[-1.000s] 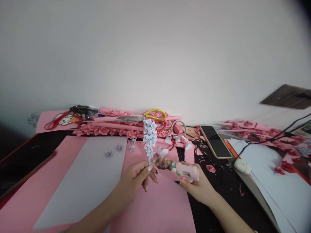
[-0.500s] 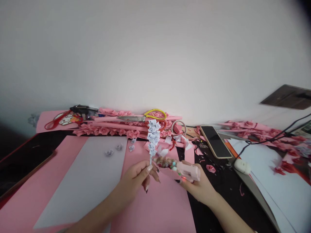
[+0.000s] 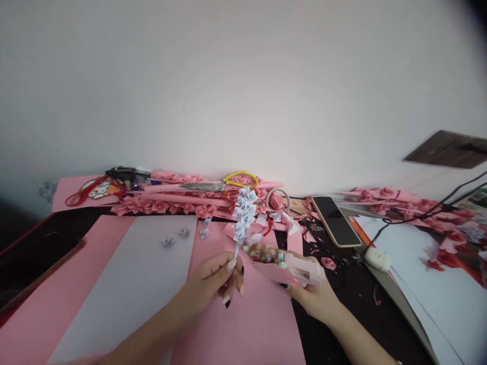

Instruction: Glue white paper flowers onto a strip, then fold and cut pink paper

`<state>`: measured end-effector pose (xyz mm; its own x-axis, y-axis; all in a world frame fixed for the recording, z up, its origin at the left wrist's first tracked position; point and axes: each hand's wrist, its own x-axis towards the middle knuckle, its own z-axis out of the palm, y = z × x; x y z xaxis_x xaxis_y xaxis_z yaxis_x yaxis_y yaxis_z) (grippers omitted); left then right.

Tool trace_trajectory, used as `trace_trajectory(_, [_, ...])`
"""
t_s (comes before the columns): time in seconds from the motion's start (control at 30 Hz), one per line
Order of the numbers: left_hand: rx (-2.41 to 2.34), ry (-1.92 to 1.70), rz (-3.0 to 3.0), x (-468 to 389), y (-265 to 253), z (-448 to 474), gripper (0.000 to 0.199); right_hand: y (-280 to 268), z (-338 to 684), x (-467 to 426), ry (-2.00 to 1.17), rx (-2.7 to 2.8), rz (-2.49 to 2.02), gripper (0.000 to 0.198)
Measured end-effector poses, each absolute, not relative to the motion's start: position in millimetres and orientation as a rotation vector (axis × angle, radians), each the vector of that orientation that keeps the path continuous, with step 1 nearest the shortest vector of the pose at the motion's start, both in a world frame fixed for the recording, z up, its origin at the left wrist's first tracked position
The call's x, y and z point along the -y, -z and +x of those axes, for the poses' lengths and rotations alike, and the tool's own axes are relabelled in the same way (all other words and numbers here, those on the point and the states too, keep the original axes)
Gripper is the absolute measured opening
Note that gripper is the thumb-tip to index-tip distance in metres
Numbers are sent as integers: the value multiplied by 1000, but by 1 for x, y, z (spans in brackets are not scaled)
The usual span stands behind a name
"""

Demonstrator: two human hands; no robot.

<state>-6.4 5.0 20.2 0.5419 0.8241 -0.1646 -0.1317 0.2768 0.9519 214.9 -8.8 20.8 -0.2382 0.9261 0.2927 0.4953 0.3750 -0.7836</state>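
My left hand (image 3: 218, 279) pinches the thin stem of a white paper flower stalk (image 3: 244, 215) between thumb and fingertips. Several small folded blossoms run up the stalk, which stands nearly upright. In my right hand (image 3: 315, 296) is a pale pink glue gun (image 3: 302, 268) covered with brown and mint-green decorations, a small red light glowing on it. Its tip points left, close to the stem; whether they touch I cannot tell. Loose white paper flowers (image 3: 168, 242) lie on the white sheet (image 3: 125, 274), left of the pink sheet (image 3: 239, 324) beneath my hands.
Scissors with yellow handles (image 3: 240, 178) rest on pink paper flower stalks (image 3: 160, 205) along the wall. A tape roll (image 3: 278, 200), a phone (image 3: 337, 223), a white earbud case (image 3: 377, 259) and black cables (image 3: 422, 219) are to the right. Paper scraps lie around.
The glue gun has shifted slightly right, away from the stem. The white flower stalk now leans a little more to the right, still in my left hand.
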Motion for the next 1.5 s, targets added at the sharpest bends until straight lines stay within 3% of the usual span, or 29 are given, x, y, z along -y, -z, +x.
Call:
trace_trajectory(0.3, [-893, -802, 1282, -5, -20, -5, 29, -23, 211, 4, -910, 1960, -1144, 23])
trace_trajectory(1.5, [-909, -775, 1294, -4, -19, -5, 29, -24, 210, 5, -842, 2004, -1178, 21])
